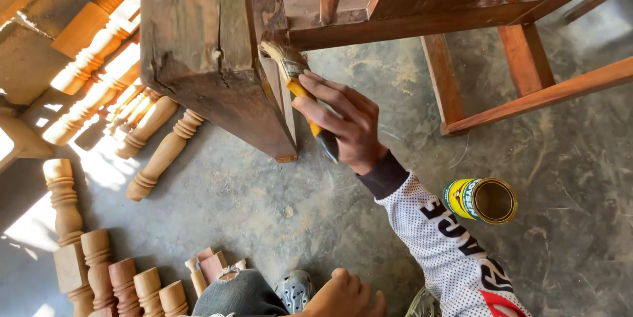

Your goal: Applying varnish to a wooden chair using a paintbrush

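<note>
Against the near edge of the thick wooden post (204,46), bristles of the paintbrush (290,69) pressed where a rail joins; brush's long axis slanting down and right from there into the right hand (343,122), fingers wrapped tight round the orange handle; left hand (346,297) loosely curled, holding nothing, well below the post, farther off; open tin (484,199) right of the post, on the floor.

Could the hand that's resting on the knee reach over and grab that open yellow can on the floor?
Probably not easily. The left hand rests low by the knee, and the can stands on the floor on the far side of the right arm's dotted sleeve, which crosses between them. The right hand, busy holding the paintbrush, is nearer.
</note>
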